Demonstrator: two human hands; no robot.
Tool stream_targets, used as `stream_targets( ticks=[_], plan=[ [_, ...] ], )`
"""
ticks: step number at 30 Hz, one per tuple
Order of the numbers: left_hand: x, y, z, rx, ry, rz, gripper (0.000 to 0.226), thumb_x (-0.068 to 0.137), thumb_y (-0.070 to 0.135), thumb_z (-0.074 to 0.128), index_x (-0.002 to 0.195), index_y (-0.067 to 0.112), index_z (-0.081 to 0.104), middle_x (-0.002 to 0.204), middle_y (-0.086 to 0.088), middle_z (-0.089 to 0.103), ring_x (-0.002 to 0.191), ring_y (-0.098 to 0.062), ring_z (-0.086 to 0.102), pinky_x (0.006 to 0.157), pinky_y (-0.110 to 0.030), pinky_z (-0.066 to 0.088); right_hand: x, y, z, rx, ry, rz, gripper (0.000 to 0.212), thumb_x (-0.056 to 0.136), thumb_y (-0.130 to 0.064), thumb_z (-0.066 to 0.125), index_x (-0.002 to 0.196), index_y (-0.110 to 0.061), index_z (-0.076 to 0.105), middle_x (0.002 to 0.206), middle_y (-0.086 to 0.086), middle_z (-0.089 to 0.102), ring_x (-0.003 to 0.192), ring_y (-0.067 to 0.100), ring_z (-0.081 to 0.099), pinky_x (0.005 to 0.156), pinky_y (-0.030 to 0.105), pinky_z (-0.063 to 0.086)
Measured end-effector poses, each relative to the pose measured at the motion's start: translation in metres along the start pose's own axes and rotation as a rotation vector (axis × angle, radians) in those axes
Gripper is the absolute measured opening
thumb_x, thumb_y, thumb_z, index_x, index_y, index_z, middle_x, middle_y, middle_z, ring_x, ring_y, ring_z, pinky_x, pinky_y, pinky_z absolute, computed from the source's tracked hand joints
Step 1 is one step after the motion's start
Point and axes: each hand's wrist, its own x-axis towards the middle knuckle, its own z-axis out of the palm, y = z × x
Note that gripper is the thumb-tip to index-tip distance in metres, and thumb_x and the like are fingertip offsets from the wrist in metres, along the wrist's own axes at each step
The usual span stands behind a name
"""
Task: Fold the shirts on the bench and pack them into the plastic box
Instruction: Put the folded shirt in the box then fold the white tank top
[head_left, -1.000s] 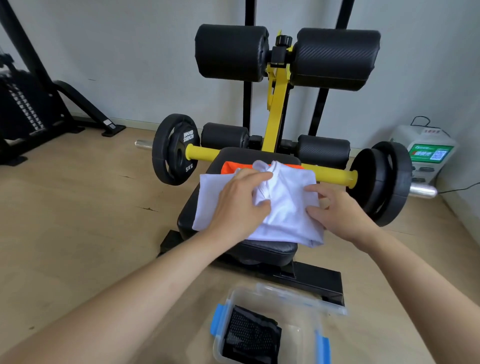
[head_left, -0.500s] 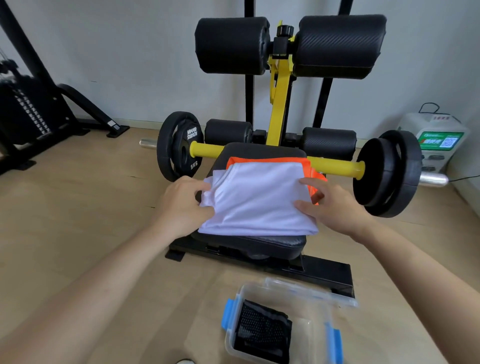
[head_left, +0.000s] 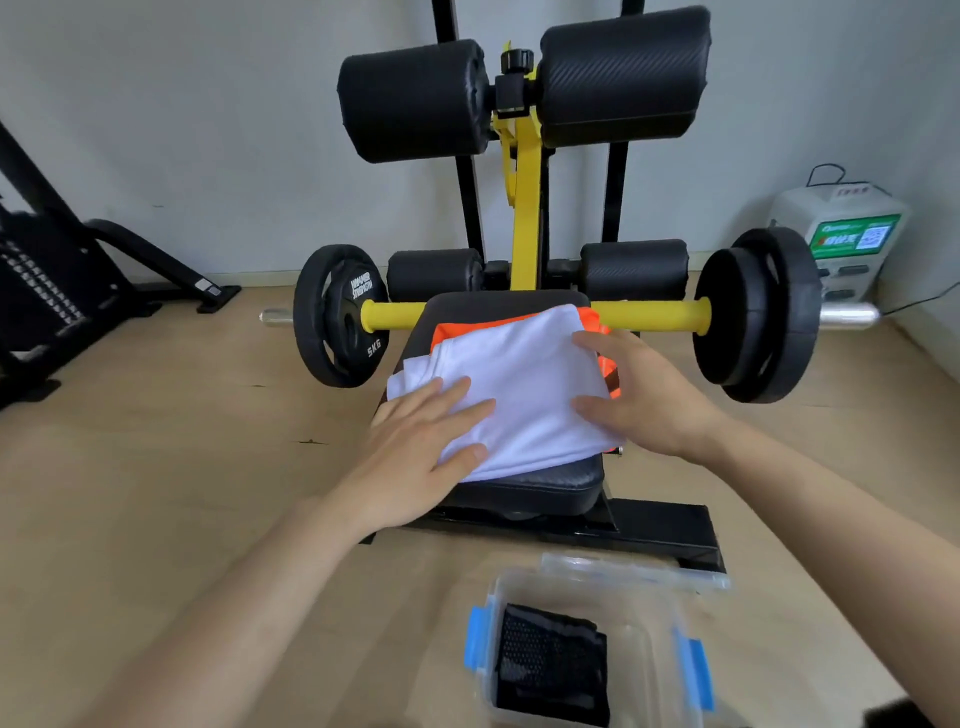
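Note:
A white shirt (head_left: 524, 384) lies folded on the black bench pad (head_left: 535, 483), on top of an orange shirt (head_left: 589, 318) whose edges show at the back and right. My left hand (head_left: 415, 447) rests flat on the white shirt's left front part, fingers straight. My right hand (head_left: 639, 395) lies on its right edge with fingers spread. On the floor in front stands a clear plastic box (head_left: 644, 613) with blue clips. A folded black mesh shirt (head_left: 550, 665) is inside it.
Behind the pad a yellow bar (head_left: 649, 314) carries black weight plates (head_left: 758, 312) at both ends. Black roller pads (head_left: 415, 104) stand above. The clear lid (head_left: 634, 569) lies behind the box. A white device (head_left: 841, 234) sits at the right wall, a black machine (head_left: 47, 291) at left.
The white shirt's left part has been folded over, making a compact rectangle. My left hand let go of the cloth and now lies flat on it; my right hand stays at the right edge.

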Motion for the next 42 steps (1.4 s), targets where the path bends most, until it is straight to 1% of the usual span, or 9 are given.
stream_targets(
  ticks=[3, 19, 22, 25, 28, 31, 34, 38, 42],
  plan=[
    [-0.002, 0.016, 0.000, 0.017, 0.004, 0.013, 0.064, 0.088, 0.071, 0.016, 0.148, 0.055, 0.033, 0.165, 0.020, 0.016, 0.151, -0.009, 0.010, 0.116, -0.030, 0.011, 0.004, -0.001, -0.010, 0.028, 0.050, 0.002, 0.066, 0.087, -0.008, 0.063, 0.148, -0.021, 0.041, 0.122, -0.006, 0.044, 0.093, 0.011, 0.045, 0.071, 0.013, 0.035],
    [-0.004, 0.038, 0.009, 0.058, -0.043, 0.164, 0.071, 0.084, 0.085, 0.007, 0.150, 0.061, 0.012, 0.168, 0.015, 0.004, 0.153, -0.014, 0.002, 0.116, -0.027, 0.002, -0.003, 0.000, -0.032, 0.357, 0.027, 0.004, 0.058, 0.088, -0.001, 0.062, 0.140, -0.026, 0.054, 0.113, -0.018, 0.060, 0.094, 0.003, 0.060, 0.083, 0.021, 0.049],
    [-0.002, 0.029, 0.003, -0.120, 0.054, 0.152, 0.064, 0.088, 0.079, 0.029, 0.146, 0.053, 0.039, 0.161, 0.020, 0.028, 0.148, -0.004, 0.021, 0.119, -0.029, 0.016, -0.007, -0.013, -0.028, 0.398, -0.016, -0.049, 0.059, 0.087, -0.002, 0.064, 0.138, -0.031, 0.055, 0.123, -0.011, 0.062, 0.108, 0.013, 0.060, 0.092, 0.028, 0.053],
    [-0.005, 0.006, -0.010, -0.221, 0.302, 0.130, 0.041, 0.084, 0.058, 0.055, 0.116, 0.038, 0.072, 0.126, 0.021, 0.064, 0.120, -0.005, 0.054, 0.103, -0.040, 0.042, -0.009, -0.023, -0.023, 0.456, -0.064, -0.073, 0.060, 0.086, -0.002, 0.065, 0.137, -0.032, 0.056, 0.126, -0.007, 0.063, 0.113, 0.018, 0.060, 0.096, 0.035, 0.054],
    [-0.013, -0.010, -0.014, -0.241, 0.298, 0.091, 0.034, 0.077, 0.055, 0.062, 0.100, 0.036, 0.078, 0.111, 0.023, 0.067, 0.105, -0.007, 0.059, 0.089, -0.042, 0.051, -0.009, -0.032, -0.015, 0.458, -0.099, -0.081, 0.060, 0.080, -0.012, 0.067, 0.134, -0.038, 0.058, 0.123, 0.003, 0.065, 0.112, 0.026, 0.061, 0.098, 0.051, 0.052],
    [-0.022, -0.014, -0.008, -0.273, 0.184, 0.100, 0.041, 0.076, 0.058, 0.062, 0.111, 0.040, 0.075, 0.125, 0.024, 0.062, 0.118, -0.001, 0.055, 0.098, -0.038, 0.049, -0.008, -0.040, -0.004, 0.438, -0.129, -0.105, 0.061, 0.078, -0.015, 0.067, 0.133, -0.040, 0.057, 0.123, 0.005, 0.065, 0.111, 0.030, 0.060, 0.095, 0.055, 0.050],
    [-0.026, -0.015, -0.005, -0.342, 0.163, 0.096, 0.049, 0.075, 0.057, 0.064, 0.120, 0.038, 0.072, 0.134, 0.022, 0.060, 0.128, 0.004, 0.051, 0.108, -0.031, 0.043, -0.007, -0.048, 0.008, 0.428, -0.154, -0.137, 0.060, 0.084, -0.009, 0.069, 0.137, -0.033, 0.056, 0.126, -0.004, 0.064, 0.117, 0.019, 0.059, 0.100, 0.041, 0.051],
    [-0.031, -0.021, -0.010, -0.556, 0.267, 0.016, 0.042, 0.070, 0.046, 0.072, 0.106, 0.026, 0.076, 0.119, 0.014, 0.069, 0.119, -0.006, 0.061, 0.096, -0.028, 0.052, -0.010, -0.063, 0.030, 0.352, -0.206, -0.165, 0.061, 0.087, -0.009, 0.070, 0.142, -0.028, 0.051, 0.117, -0.009, 0.064, 0.102, 0.008, 0.061, 0.086, 0.020, 0.050],
    [-0.033, -0.032, -0.014, -0.574, 0.274, -0.065, 0.037, 0.068, 0.044, 0.071, 0.100, 0.027, 0.074, 0.104, 0.009, 0.071, 0.104, -0.014, 0.066, 0.086, -0.035, 0.054, -0.017, -0.066, 0.040, 0.364, -0.361, -0.187, 0.067, 0.087, -0.010, 0.071, 0.146, -0.026, 0.045, 0.123, -0.008, 0.062, 0.108, 0.004, 0.062, 0.094, 0.022, 0.050]
  ],
)
